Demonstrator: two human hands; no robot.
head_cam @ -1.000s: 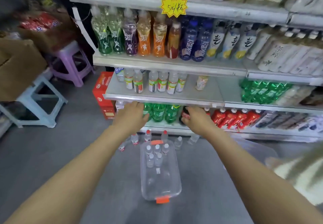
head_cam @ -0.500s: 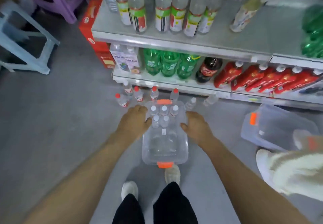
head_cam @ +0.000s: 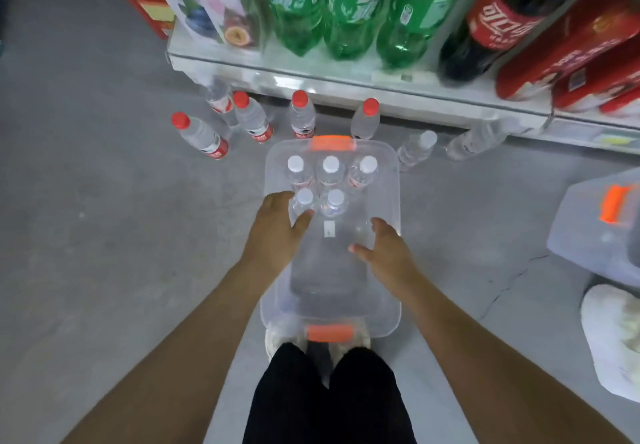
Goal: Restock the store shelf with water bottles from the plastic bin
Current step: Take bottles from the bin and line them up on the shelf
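Observation:
A clear plastic bin (head_cam: 388, 173) with orange handles stands on the floor in front of my feet. Several white-capped water bottles (head_cam: 330, 170) stand upright in its far half. My left hand (head_cam: 277, 222) reaches into the bin, fingers spread beside the near-left bottle (head_cam: 304, 201), the thumb close to it; whether it touches is unclear. My right hand (head_cam: 384, 246) hovers open over the bin's bare middle, holding nothing. The bottom shelf (head_cam: 346, 83) runs across the top.
Several red-capped water bottles (head_cam: 201, 135) and two clear-capped ones (head_cam: 415, 149) stand on the grey floor between bin and shelf. Green soda bottles (head_cam: 349, 11) and red-labelled cola bottles (head_cam: 502, 24) fill the shelf. A second clear bin (head_cam: 595, 232) sits at right.
The view dropped from the shelves down to the floor bin. Both hands came down from the shelf edge, past the bin's rim, and now reach inside it.

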